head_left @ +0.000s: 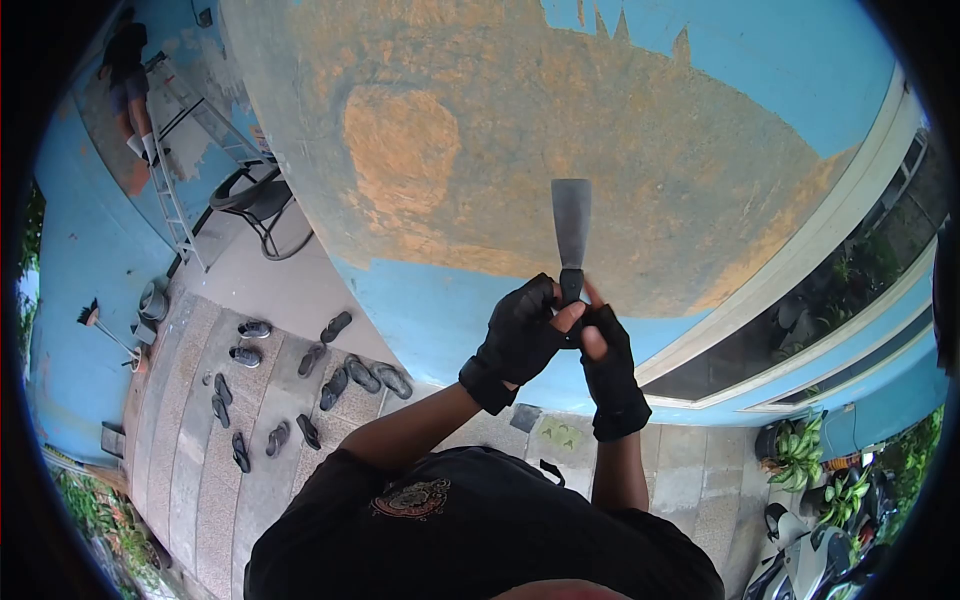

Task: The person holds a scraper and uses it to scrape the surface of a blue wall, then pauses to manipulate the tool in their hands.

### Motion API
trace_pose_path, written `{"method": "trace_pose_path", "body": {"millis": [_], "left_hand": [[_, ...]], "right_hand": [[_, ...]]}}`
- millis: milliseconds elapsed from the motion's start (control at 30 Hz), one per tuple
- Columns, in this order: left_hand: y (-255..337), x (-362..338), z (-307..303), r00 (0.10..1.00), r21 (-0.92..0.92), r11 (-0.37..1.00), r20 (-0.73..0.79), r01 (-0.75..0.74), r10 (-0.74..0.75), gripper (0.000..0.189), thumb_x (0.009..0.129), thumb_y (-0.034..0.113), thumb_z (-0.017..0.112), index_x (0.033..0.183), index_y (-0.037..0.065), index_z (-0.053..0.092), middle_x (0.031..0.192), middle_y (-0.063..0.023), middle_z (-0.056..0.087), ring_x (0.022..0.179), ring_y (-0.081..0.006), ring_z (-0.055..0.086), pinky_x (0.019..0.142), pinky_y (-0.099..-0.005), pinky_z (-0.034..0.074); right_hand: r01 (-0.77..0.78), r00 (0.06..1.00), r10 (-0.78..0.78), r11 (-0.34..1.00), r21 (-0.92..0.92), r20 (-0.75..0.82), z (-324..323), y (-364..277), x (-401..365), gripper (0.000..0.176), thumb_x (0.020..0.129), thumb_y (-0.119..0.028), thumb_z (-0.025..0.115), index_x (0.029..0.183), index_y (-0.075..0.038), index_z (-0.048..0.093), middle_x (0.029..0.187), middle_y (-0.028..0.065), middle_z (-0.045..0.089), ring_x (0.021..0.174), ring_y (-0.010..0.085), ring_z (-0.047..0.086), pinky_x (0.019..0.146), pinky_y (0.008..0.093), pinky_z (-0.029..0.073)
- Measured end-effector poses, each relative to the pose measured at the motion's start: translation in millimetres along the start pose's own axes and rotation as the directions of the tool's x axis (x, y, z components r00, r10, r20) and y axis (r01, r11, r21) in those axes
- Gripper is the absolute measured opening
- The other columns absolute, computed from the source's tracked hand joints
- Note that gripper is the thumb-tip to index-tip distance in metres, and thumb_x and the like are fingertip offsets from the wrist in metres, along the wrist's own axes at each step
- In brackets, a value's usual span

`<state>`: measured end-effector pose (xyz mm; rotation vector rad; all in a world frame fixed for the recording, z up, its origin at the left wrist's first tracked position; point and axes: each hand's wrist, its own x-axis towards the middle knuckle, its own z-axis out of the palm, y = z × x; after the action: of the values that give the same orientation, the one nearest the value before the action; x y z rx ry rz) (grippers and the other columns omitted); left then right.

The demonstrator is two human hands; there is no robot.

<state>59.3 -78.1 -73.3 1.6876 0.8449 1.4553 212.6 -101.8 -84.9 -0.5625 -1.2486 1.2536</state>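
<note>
the scraper [570, 225] points blade-up in front of the half-stripped blue wall [480, 150]. the gloved left hand [520, 335] is curled tight around its handle, and the gloved right hand [606, 362] pinches the handle just beside it. sandals [340, 375] lie on the paving below.

The scraper [571, 225] is held before the wall [640, 110], blade at twelve o'clock. Its handle is flanked by the left hand [520, 335] at nine and the right hand [610, 365] at five. Sandals [300, 380] are spread on the paving [190, 480] at eight, a ladder [175, 200] and chair [255, 200] at ten, and bananas [795, 450] at four.
</note>
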Motion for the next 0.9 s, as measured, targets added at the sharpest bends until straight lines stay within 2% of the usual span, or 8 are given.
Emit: {"method": "trace_pose_path", "body": {"millis": [67, 133, 200, 300, 400, 500, 600, 900], "left_hand": [[2, 9, 0, 0.984, 0.089, 0.983, -0.06, -0.162, 0.168, 0.009, 0.092, 0.01, 0.067, 0.097, 0.002, 0.064, 0.083, -0.0034, 0.063, 0.072, -0.0115, 0.062, 0.063, -0.0264, 0.049], [8, 13, 1, 0.937, 0.183, 0.932, -0.106, -0.312, 0.334, 0.011, 0.09, 0.011, 0.069, 0.092, 0.003, 0.062, 0.079, -0.0062, 0.064, 0.068, -0.0143, 0.063, 0.061, -0.0282, 0.049], [16, 13, 1, 0.998, -0.196, 0.978, 0.0, 0.068, -0.07, 0.022, 0.095, 0.015, 0.065, 0.111, 0.001, 0.064, 0.095, -0.0045, 0.066, 0.079, -0.0118, 0.063, 0.069, -0.0246, 0.05], [28, 39, -8, 0.901, -0.428, 0.805, 0.325, 0.411, -0.288, 0.03, 0.096, 0.02, 0.063, 0.116, -0.002, 0.062, 0.108, -0.0098, 0.067, 0.086, -0.0148, 0.066, 0.076, -0.0277, 0.052], [31, 90, -7, 0.967, -0.546, 0.837, 0.235, 0.048, 0.098, 0.053, 0.1, 0.035, 0.058, 0.137, -0.003, 0.048, 0.124, -0.0212, 0.064, 0.11, -0.0264, 0.065, 0.098, -0.0381, 0.052], [85, 138, -12, 0.954, -0.635, 0.761, 0.291, 0.134, 0.075, 0.06, 0.101, 0.046, 0.051, 0.137, -0.003, 0.046, 0.118, -0.0211, 0.066, 0.102, -0.0264, 0.067, 0.092, -0.0357, 0.054], [111, 171, -17, 0.912, -0.448, 0.888, 0.399, 0.104, 0.094, 0.056, 0.102, 0.046, 0.049, 0.131, -0.002, 0.05, 0.107, -0.019, 0.068, 0.091, -0.0241, 0.067, 0.082, -0.0324, 0.055], [105, 208, -11, 0.932, -0.568, 0.821, 0.262, -0.061, 0.251, 0.046, 0.104, 0.04, 0.045, 0.123, -0.001, 0.053, 0.089, -0.0139, 0.069, 0.083, -0.0247, 0.067, 0.076, -0.0343, 0.055]], "right_hand": [[-0.064, 0.994, 0.044, 0.977, -0.205, -0.1, 16, -12, 2, 0.048, 0.095, -0.007, 0.06, 0.141, 0.003, 0.048, 0.11, 0.0078, 0.064, 0.097, 0.0138, 0.063, 0.087, 0.0302, 0.053], [-0.121, 0.988, 0.096, 0.969, -0.216, -0.121, 23, -27, 5, 0.043, 0.096, -0.009, 0.06, 0.136, 0.004, 0.051, 0.103, 0.0073, 0.064, 0.091, 0.0135, 0.063, 0.084, 0.0298, 0.053], [-0.178, 0.979, 0.149, 0.958, -0.226, -0.141, 19, -28, 11, 0.039, 0.096, -0.011, 0.059, 0.131, 0.005, 0.054, 0.096, 0.0068, 0.064, 0.086, 0.0132, 0.063, 0.08, 0.0294, 0.053], [-0.089, 0.996, 0.087, 0.981, -0.174, -0.02, 9, -37, 28, 0.025, 0.097, -0.02, 0.059, 0.11, 0.002, 0.058, 0.072, 0.004, 0.056, 0.065, 0.0121, 0.055, 0.064, 0.0291, 0.05], [-0.056, 0.995, 0.059, 0.997, -0.046, 0.085, 18, -67, 58, 0.04, 0.092, -0.023, 0.062, 0.12, 0.003, 0.049, 0.07, 0.006, 0.053, 0.06, 0.0167, 0.054, 0.061, 0.0327, 0.049], [-0.037, 0.987, 0.033, 0.999, 0.017, 0.156, 31, -92, 83, 0.039, 0.09, -0.023, 0.061, 0.119, 0.001, 0.048, 0.072, 0.0068, 0.052, 0.058, 0.0174, 0.053, 0.059, 0.0335, 0.048], [-0.19, 0.945, 0.041, 0.875, 0.445, 0.323, 33, -112, 106, 0.028, 0.093, -0.018, 0.056, 0.117, -0.005, 0.048, 0.076, 0.0041, 0.047, 0.055, 0.0145, 0.047, 0.051, 0.0284, 0.042], [-0.403, 0.874, 0.118, 0.718, 0.567, 0.471, 35, -142, 145, 0.001, 0.098, -0.008, 0.044, 0.098, -0.009, 0.044, 0.074, 0.0006, 0.046, 0.053, 0.0091, 0.044, 0.045, 0.0232, 0.037]]}}
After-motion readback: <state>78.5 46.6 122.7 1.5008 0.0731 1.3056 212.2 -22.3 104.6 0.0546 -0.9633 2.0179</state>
